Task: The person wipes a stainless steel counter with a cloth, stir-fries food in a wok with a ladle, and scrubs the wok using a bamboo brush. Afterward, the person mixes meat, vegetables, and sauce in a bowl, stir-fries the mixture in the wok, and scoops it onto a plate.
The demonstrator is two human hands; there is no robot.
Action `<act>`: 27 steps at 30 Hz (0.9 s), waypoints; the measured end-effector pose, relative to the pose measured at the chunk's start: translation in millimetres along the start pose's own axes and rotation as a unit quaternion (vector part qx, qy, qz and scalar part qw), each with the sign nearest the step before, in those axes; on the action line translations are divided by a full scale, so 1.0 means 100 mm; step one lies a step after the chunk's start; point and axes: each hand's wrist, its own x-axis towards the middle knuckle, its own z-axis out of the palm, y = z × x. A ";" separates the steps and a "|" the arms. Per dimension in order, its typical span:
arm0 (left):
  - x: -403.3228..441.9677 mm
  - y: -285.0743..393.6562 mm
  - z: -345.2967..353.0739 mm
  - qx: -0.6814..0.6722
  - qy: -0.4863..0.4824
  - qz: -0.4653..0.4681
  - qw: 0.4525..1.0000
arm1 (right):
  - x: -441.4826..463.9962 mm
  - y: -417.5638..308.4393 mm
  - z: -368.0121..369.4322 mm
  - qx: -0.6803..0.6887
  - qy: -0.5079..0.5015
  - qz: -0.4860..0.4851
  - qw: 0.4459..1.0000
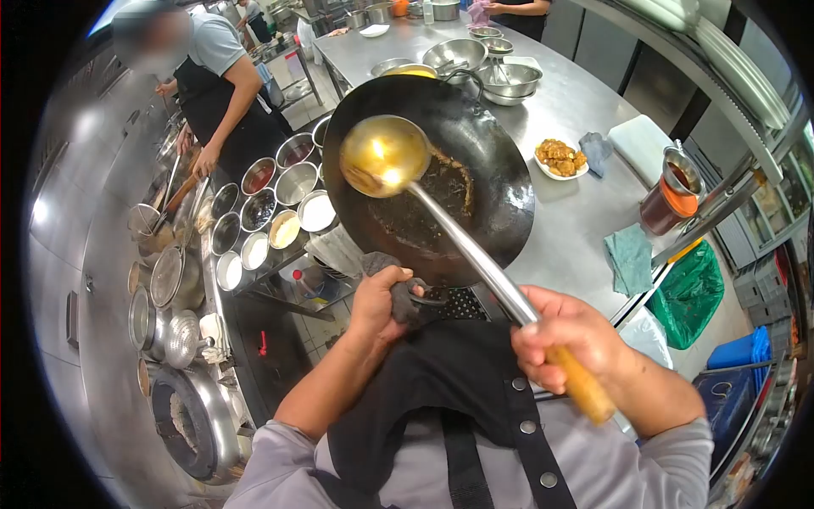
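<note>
- From where I stand, the big black wok is in front of the person's apron, beside the steel table, its hollow facing up; brown residue streaks its inside.
- The long ladle has its bowl over the wok's hollow, showing a golden shine; I can't tell how much is liquid and how much glare, nor whether it touches the metal.
- To the left, small metal pots cluster together: one of red sauce, one of something dark, one of pale yellow stuff, and several of white contents, the largest a white-filled pot.
- On the table, a white dish carries a heap of glazed brown pieces, with a grey-blue rag just beside it.
- Further back, metal mixing bowls stand near one another.
- The left hand is clenched around a dark grey cloth at the wok's near edge, forearm angling up from below.
- The right hand grasps the ladle, fingers curled about its handle, the wooden end jutting out beneath; the elbow is bent.
</note>
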 end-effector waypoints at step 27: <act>-1.28 0.56 -1.49 -0.157 0.125 0.093 0.975 | 0.29 0.53 -2.20 -0.451 0.503 -0.194 0.712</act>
